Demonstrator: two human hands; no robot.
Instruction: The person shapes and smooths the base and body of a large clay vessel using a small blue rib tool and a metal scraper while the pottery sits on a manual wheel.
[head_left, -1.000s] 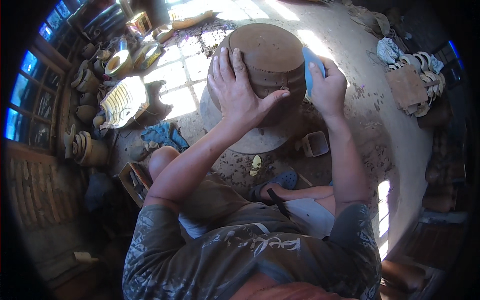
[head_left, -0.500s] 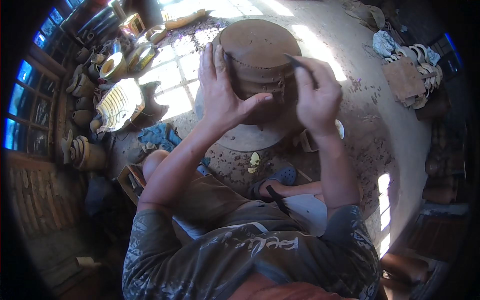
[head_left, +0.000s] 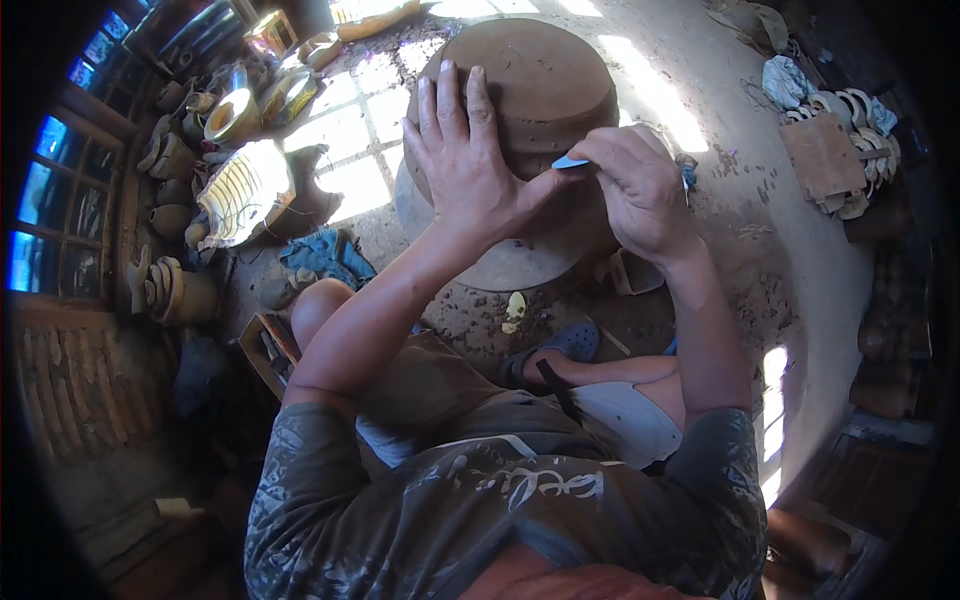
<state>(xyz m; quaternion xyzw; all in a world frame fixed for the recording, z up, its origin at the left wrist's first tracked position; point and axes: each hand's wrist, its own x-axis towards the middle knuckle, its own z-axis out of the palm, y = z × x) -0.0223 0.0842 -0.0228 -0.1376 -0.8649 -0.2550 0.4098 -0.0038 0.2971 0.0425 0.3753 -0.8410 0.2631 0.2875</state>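
Note:
A large round brown clay piece (head_left: pixel 535 75) with a flat top stands on a round wheel plate (head_left: pixel 505 268). My left hand (head_left: pixel 468 165) lies open over its left edge, fingers spread, the thumb stretched across the near wall. In my right hand (head_left: pixel 640 185) a small thin blade (head_left: pixel 570 162) is pinched, its surface catching bluish light. The blade sits at the near right wall, beside my left thumb tip. Whether blade and thumb touch, I cannot tell. My fingers hide the blade's rear end.
Several clay pots and a ribbed pale piece (head_left: pixel 248 195) stand at the left by the window. A blue cloth (head_left: pixel 328 258) and a tool box (head_left: pixel 270 345) lie near my knee. Clay crumbs litter the floor. At right, a flat board (head_left: pixel 822 160) leans by curved pieces.
My left hand has shifted right, farther over the clay rim. The blade in my right hand has dropped from rim height to the wall and turned, now shining. The whole view has shifted slightly.

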